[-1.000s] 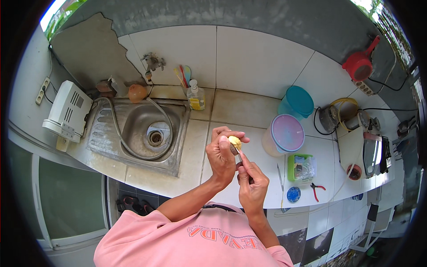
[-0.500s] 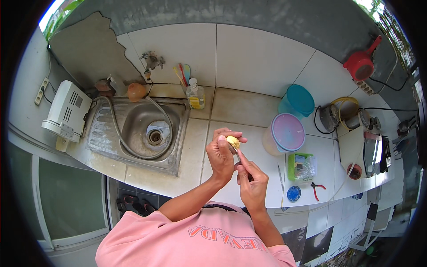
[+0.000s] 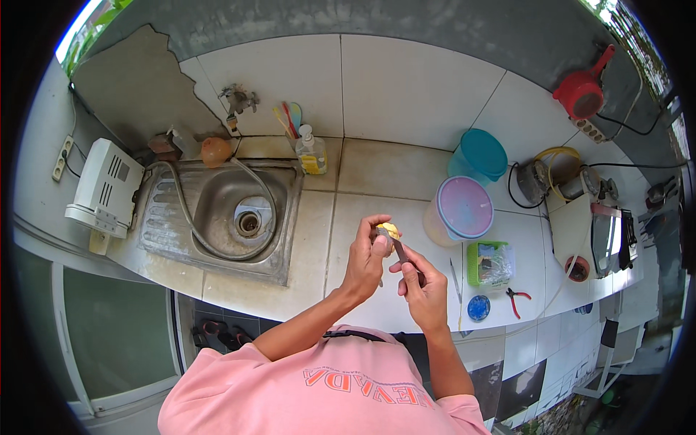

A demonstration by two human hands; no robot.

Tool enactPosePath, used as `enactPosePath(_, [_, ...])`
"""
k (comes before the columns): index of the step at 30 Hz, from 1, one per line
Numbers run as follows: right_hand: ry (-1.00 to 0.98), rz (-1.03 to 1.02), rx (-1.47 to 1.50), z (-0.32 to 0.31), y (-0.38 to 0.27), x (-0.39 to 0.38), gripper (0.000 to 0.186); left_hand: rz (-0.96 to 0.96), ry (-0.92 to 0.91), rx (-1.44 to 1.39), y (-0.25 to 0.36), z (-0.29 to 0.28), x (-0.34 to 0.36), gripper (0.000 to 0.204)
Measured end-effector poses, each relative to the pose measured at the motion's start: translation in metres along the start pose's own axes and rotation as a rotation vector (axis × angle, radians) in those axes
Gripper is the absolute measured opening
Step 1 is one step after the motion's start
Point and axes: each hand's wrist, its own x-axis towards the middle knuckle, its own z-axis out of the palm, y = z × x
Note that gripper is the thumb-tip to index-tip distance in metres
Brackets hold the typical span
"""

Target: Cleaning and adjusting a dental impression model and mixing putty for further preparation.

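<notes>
My left hand (image 3: 362,267) is closed around a pale yellow lump (image 3: 390,229) with a dark brownish side, held up over the counter's front part. What kind of thing the lump is, I cannot make out. A small knife (image 3: 400,251) with a dark, narrow blade sits in my right hand (image 3: 426,291), its fingers wrapped round the handle. The blade points up and to the left, its tip at the lump's lower edge. Whether the blade cuts into the lump is too small to tell. My fingers hide part of both things.
Left is a steel sink (image 3: 278,270) with a grey hose (image 3: 190,230); behind it stands a soap pump bottle (image 3: 312,154). To the right are a pink-lidded tub (image 3: 465,207), a teal-lidded tub (image 3: 484,156), a green box (image 3: 475,262), a blue round lid (image 3: 478,308) and red-handled pliers (image 3: 515,301).
My right hand has shifted slightly right and down, and the knife's dark blade now shows more plainly below the lump. My left hand still holds the lump. The whole view has shifted a little.
</notes>
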Motion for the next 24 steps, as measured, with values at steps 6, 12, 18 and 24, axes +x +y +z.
enactPosePath(6, [0.060,-0.271,-0.454,-0.017,-0.019,-0.007,0.030,-0.584,0.067,-0.714,-0.012,-0.014,0.003,0.038])
enactPosePath(12, [-0.005,-0.328,-0.576,-0.014,0.005,-0.002,0.029,-0.826,0.023,-1.113,-0.007,-0.026,0.005,0.031])
enactPosePath(18, [-0.031,-0.397,-0.643,-0.006,0.007,-0.002,0.031,-0.742,0.027,-0.959,0.002,-0.022,0.004,0.032])
enactPosePath(24, [-0.027,-0.397,-0.654,-0.008,0.002,-0.004,0.033,-0.689,-0.001,-0.852,0.019,-0.022,0.005,0.041])
